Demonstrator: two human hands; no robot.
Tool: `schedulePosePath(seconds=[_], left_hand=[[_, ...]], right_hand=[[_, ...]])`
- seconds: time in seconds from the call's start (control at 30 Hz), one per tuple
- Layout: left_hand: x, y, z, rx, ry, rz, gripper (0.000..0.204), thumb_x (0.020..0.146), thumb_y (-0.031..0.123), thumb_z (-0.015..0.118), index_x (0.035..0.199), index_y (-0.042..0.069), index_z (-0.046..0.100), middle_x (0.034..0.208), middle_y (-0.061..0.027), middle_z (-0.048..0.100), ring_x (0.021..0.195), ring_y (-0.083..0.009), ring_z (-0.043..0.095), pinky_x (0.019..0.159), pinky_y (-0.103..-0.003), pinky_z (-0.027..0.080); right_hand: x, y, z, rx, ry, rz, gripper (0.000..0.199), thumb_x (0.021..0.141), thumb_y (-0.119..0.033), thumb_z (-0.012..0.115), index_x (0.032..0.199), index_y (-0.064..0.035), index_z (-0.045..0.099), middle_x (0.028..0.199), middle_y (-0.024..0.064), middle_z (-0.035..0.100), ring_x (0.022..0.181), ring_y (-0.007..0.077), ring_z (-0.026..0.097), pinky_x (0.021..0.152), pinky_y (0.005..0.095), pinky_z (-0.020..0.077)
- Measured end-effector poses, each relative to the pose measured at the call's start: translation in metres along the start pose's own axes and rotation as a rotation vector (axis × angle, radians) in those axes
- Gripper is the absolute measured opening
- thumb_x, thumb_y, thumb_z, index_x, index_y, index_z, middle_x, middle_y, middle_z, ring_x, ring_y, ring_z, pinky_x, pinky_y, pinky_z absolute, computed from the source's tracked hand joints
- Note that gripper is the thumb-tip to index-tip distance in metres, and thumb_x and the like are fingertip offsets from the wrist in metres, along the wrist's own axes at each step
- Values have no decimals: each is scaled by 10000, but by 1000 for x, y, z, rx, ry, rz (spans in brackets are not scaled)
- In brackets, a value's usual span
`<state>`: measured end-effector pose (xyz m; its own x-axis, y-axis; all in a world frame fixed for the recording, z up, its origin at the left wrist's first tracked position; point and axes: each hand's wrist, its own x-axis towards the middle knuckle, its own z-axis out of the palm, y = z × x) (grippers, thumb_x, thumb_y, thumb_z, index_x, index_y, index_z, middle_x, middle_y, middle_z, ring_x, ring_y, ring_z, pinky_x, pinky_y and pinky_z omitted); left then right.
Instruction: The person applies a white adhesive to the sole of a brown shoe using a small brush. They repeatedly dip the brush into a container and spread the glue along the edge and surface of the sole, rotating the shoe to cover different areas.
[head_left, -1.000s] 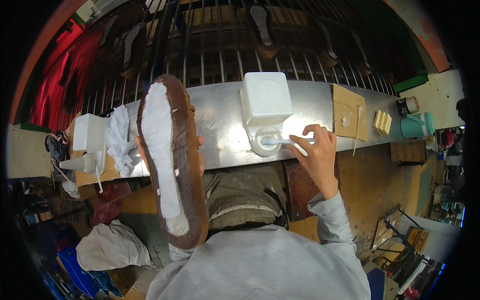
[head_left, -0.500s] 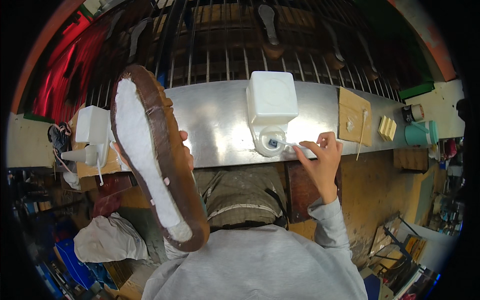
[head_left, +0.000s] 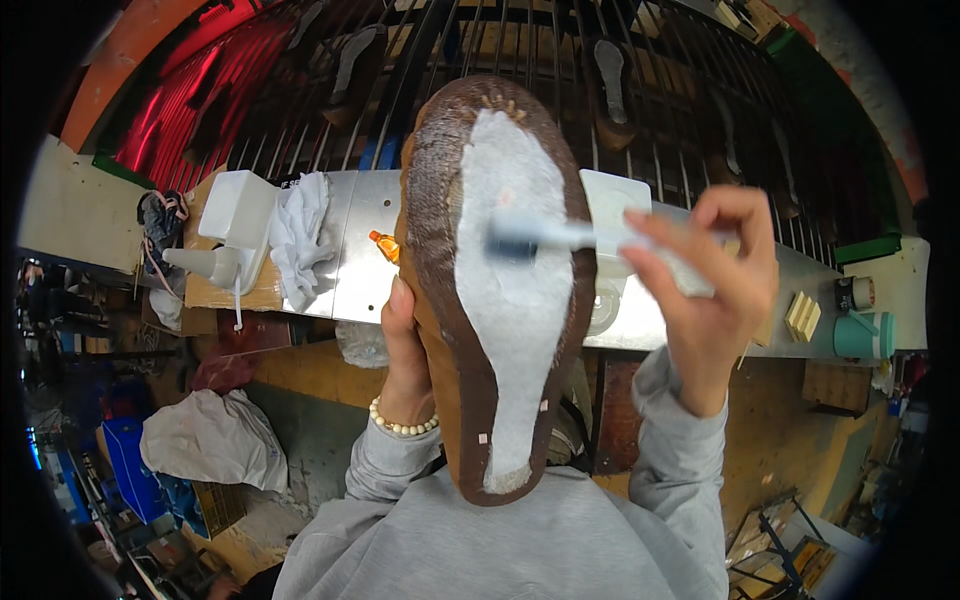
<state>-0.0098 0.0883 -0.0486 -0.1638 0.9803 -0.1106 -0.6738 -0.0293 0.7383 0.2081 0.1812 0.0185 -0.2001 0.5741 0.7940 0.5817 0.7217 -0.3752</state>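
A brown shoe upper (head_left: 455, 340) stands before me, its underside facing me and its toe end at the top. A whitish-grey panel (head_left: 510, 330) runs down its middle, ringed by a dark, glossy border. My left hand (head_left: 405, 350) is closed on its left side; most of those fingers are hidden behind it. In my right hand (head_left: 720, 280) a white-handled brush (head_left: 570, 235) is pinched, its dark bristles over the upper part of the panel. Motion smears the brush, so contact is not certain. A white plastic container (head_left: 612, 195) is partly hidden behind the shoe.
Left on the metal bench (head_left: 362, 205) are a white dispenser bottle (head_left: 240, 205), crumpled white cloth (head_left: 300, 240) and a small orange object (head_left: 384, 246). To the right sit pale wooden blocks (head_left: 803, 317) and a teal cup (head_left: 863, 335). A barred rack (head_left: 480, 50) carries more shoe uppers behind.
The shoe upper has moved right, in front of me, and turned more upright. My right hand has lifted the brush from the container's round opening up to the shoe's underside.
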Motion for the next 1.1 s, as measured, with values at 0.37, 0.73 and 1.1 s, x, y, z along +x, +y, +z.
schedulePosePath(seconds=[0.37, 0.73, 1.1], left_hand=[[-10, 12, -6, 124, -103, -68, 968, 875, 744, 518, 1505, 34, 328, 1374, -172, 544, 1214, -280, 601, 985, -411, 545], [-14, 15, -10, 59, -99, -63, 981, 843, 752, 553, 1473, 21, 377, 1336, -199, 573, 1157, -304, 641, 943, -419, 575], [-9, 17, -11, 169, -13, 85, 853, 934, 681, 453, 1466, 17, 385, 1336, -172, 574, 1168, -285, 625, 963, -416, 549]], right_hand=[[23, -6, -8, 21, -107, -196, 375, 605, -331, 915, 938, -182, 826, 828, -6, 473, 745, 144, 480, 587, 260, 346], [27, -8, -25, 47, -124, -249, 356, 570, -245, 912, 906, -168, 825, 869, 12, 472, 780, 150, 482, 583, 270, 353], [22, -3, -29, 106, -110, -126, 309, 606, -239, 901, 888, -140, 824, 839, -4, 471, 752, 134, 490, 604, 253, 356]])
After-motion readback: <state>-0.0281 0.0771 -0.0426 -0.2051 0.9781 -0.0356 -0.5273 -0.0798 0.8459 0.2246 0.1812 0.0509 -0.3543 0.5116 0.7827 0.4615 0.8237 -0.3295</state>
